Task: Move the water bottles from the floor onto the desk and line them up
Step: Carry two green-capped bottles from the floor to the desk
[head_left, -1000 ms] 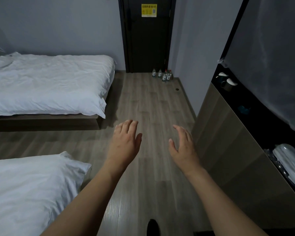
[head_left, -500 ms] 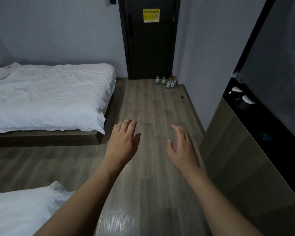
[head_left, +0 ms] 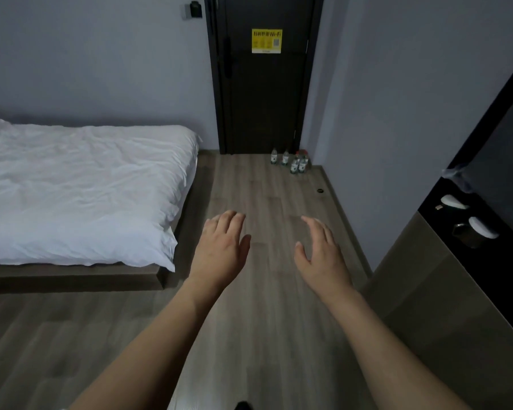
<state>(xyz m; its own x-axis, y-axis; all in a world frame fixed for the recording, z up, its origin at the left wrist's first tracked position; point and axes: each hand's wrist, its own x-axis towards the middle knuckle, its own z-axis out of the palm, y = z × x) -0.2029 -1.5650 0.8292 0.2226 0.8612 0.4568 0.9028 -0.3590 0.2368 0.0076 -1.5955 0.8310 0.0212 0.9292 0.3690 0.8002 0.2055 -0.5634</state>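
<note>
Several small clear water bottles (head_left: pixel 290 161) with green labels stand in a cluster on the wooden floor, at the foot of the dark door near the right wall corner. Both arms reach forward over the floor, well short of the bottles. My left hand (head_left: pixel 221 250) is held palm down with relaxed fingers and holds nothing. My right hand (head_left: pixel 322 250) is likewise empty, fingers loosely spread. The desk (head_left: pixel 444 291) runs along the right side, with a wood-look front panel and a dark top.
A low bed (head_left: pixel 80 190) with white bedding fills the left side. The dark door (head_left: pixel 264 93) with a yellow sticker closes the far end. White cups (head_left: pixel 453 201) sit on the desk top. A small dark round thing (head_left: pixel 320 190) lies on the floor by the right wall.
The view has advanced toward the door, so the bottles look larger and nearer. The near pillow has dropped out of sight. Both hands keep the same open pose.
</note>
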